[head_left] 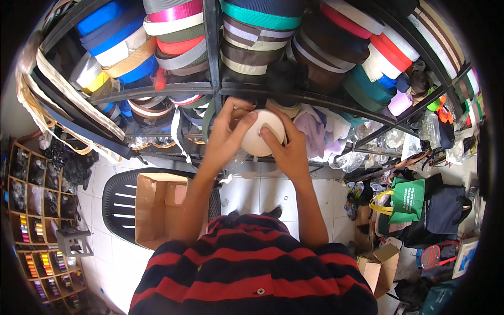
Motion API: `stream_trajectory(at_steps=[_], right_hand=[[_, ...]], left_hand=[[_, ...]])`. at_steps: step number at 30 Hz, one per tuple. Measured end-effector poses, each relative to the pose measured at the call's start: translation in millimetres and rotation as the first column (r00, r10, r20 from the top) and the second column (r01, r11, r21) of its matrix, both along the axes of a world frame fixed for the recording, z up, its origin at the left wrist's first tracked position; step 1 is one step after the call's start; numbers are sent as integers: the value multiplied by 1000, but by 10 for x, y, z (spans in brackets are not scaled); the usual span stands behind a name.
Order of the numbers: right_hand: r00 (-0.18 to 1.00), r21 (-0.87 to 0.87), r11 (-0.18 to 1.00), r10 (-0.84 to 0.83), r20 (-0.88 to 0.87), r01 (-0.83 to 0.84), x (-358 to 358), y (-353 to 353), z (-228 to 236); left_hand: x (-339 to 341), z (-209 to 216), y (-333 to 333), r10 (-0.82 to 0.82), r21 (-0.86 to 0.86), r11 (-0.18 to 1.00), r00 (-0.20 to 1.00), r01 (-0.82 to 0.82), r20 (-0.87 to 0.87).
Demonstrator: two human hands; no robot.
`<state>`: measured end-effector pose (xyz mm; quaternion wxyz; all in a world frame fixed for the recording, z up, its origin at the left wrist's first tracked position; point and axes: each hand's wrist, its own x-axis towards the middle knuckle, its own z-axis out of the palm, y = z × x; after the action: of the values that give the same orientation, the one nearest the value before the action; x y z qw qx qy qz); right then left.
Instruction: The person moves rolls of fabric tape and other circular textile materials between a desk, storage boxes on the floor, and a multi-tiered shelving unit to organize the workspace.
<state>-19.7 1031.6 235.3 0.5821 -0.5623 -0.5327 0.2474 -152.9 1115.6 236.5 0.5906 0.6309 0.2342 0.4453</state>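
Hands [257, 139] round white roll [257, 139], under shelf rail [210, 90].

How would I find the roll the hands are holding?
Look at the black metal shelf stacked with colourful strap rolls. Just below its middle rail, the left hand and right hand grip the white roll. It's plain white, unlike the striped rolls above.

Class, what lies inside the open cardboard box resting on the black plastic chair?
The cardboard box on the black chair shows only bare brown inner walls and flaps. The left forearm and striped shirt cover its right and lower parts.
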Motion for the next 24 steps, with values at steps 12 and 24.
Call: stream_trajectory(at_steps=[12, 24], right_hand=[[987, 156, 975, -146, -71, 156, -353, 0, -358], [994, 83, 994, -83, 71, 77, -463, -89, -501]], left_hand=[[94, -305, -337, 363, 13, 930, 925, -367, 113], [-39, -466, -598, 400, -135, 909, 916, -393, 26]])
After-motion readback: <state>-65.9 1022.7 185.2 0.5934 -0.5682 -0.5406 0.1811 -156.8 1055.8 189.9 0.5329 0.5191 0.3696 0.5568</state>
